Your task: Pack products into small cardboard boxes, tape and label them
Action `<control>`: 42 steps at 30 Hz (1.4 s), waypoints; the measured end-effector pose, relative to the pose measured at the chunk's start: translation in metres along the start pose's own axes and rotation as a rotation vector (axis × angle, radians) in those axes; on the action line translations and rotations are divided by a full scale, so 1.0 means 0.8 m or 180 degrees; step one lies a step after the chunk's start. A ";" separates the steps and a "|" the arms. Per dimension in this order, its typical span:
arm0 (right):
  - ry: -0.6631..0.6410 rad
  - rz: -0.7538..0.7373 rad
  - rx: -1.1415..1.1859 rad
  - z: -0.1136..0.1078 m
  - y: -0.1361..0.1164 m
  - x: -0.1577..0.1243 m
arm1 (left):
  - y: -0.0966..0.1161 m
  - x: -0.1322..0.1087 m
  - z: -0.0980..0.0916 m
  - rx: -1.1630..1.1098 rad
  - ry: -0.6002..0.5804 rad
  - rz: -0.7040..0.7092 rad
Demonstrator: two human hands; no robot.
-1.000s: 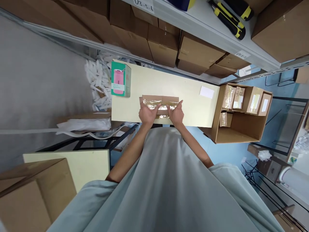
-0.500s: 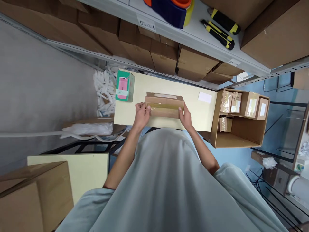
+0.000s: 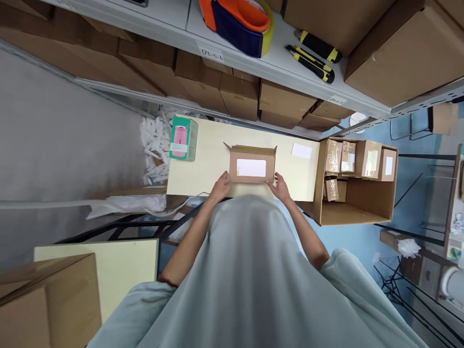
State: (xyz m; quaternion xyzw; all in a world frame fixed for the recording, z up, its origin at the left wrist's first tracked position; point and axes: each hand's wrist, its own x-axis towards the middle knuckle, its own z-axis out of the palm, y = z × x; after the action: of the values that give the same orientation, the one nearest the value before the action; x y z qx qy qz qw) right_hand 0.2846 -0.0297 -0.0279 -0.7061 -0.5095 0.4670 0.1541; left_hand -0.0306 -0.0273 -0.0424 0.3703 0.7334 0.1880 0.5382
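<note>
A small brown cardboard box [image 3: 234, 166] rests at the front middle of the cream table, with a white label [image 3: 251, 167] on the face toward me. Along its far edge flaps stand up, splayed at both corners. My left hand [image 3: 220, 187] holds the box's lower left corner, fingers pressed to its side. At the lower right corner my right hand [image 3: 279, 187] grips it with the thumb on the near edge and the fingers curled beside it. The inside of the box is hidden from here.
A green box with a pink picture [image 3: 180, 140] stands at the table's [image 3: 203, 164] left end, a white paper slip [image 3: 301, 150] at its right. An open carton [image 3: 357, 212] with several small boxes adjoins the right end. Above, a shelf [image 3: 232, 60] holds a tape dispenser [image 3: 237, 29] and cutters [image 3: 311, 63].
The box has been turned: its taped side faced me before, and now the labelled face does, with flaps up along the far edge. Both hands have shifted to its lower corners.
</note>
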 end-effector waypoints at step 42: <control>-0.0273 -0.1168 -0.1511 -0.074 -0.106 -0.011 | 0.042 -0.078 -0.024 0.1326 0.0330 0.2016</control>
State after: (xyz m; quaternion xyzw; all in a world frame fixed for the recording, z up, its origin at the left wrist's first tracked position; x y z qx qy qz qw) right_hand 0.2836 0.0147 0.0657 -0.5982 -0.7295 0.3286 0.0449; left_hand -0.0279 -0.0495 0.0276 0.6700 0.6315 0.2104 0.3288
